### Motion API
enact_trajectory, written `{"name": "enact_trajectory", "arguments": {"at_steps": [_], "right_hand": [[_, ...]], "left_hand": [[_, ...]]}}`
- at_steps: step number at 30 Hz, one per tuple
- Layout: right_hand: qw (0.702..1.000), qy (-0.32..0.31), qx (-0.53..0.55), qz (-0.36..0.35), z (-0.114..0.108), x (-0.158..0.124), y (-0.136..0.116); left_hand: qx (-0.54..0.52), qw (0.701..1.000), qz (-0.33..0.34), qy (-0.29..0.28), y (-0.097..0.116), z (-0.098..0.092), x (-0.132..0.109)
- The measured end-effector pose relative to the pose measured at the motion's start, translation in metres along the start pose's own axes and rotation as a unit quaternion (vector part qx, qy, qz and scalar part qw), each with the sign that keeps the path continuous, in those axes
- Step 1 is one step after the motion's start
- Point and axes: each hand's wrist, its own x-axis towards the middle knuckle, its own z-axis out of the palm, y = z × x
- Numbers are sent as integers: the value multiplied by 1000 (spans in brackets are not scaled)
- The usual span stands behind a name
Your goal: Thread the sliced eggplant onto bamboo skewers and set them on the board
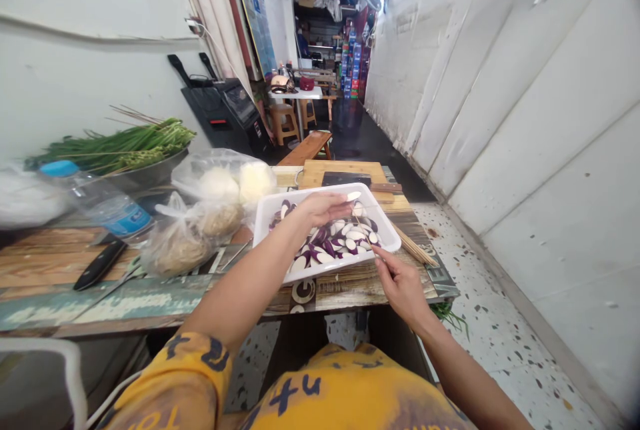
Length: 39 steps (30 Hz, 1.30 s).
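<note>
A white plastic tray [387, 233] on the table holds many slant-cut eggplant slices [325, 247] with purple skin and white flesh. Over the tray, my left hand [325, 209] is closed on one pale eggplant slice [353, 196] at its fingertips. My right hand [399, 278], at the tray's front right edge, pinches a thin bamboo skewer [364, 233]. The skewer slants up and left toward my left fingers, and a slice seems to be near its far end. Whether the tip pierces it I cannot tell.
More skewers [415, 247] lie right of the tray. Behind it are a cutting board [320, 167] and a dark-bladed knife [385, 187]. To the left are bagged food [180, 247], a water bottle [107, 207], a black-handled knife [100, 265] and a bowl of greens [135, 147].
</note>
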Motion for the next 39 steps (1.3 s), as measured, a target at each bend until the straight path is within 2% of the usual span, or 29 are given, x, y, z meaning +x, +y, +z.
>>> {"name": "enact_trajectory", "arguments": {"at_steps": [14,29,39], "right_hand": [[1000,10,2,1,1,2,-1],[999,16,-18,21,1,5,-9],[999,40,22,18,7,11,-8]], "left_hand": [[-6,1000,-8,5,-2,0,3],[3,1000,11,1,-7,5,0],[8,1000,22,-3,-7,6,-4]]}}
